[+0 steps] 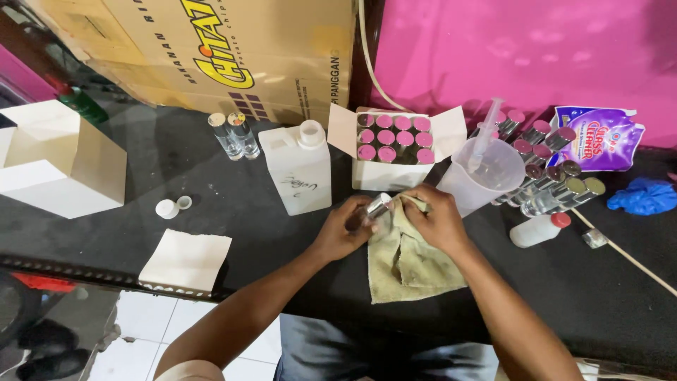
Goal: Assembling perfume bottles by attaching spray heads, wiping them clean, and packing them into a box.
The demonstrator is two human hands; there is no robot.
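olive cloth [405, 257] lies nearest, draped on the black table [240, 204]. left hand [343, 229] is wrapped around a small bottle [371, 210], long axis tilted, cap end pointing up-right. right hand [437, 219] pinches cloth against that cap end, just before the white jug [300, 169].

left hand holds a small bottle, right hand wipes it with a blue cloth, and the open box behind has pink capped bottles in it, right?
Not quite: the cloth is a yellowish-green, not blue, as the head view shows. The rest holds: the left hand holds a small bottle, the right hand presses the cloth to it, and the open box behind holds pink-capped bottles.
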